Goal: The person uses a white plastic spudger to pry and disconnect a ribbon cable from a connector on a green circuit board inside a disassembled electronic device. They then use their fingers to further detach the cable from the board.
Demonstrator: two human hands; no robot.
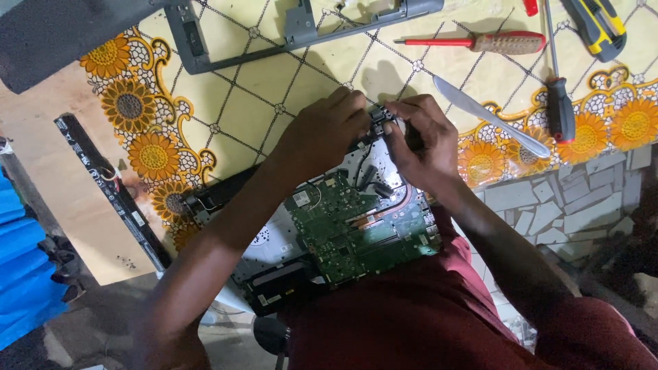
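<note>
An opened laptop base [274, 236] lies half on my lap, half on the table, its green circuit board [349, 229] and copper heat pipe exposed. At its far corner my left hand [325, 130] and my right hand [421, 140] pinch a small black part [381, 118] between their fingertips. The left fingers close on it from the left, the right fingers from the right. Black cables run from that corner down to the board. What the part is fixed to stays hidden under my fingers.
A sunflower-patterned cloth [267, 89] covers the table. On it lie a grey laptop frame [288, 31], a red-shafted screwdriver [480, 42], a black-handled screwdriver [556, 89], a table knife [490, 116] and a yellow utility knife [600, 26]. A long black battery bar [110, 188] lies at left.
</note>
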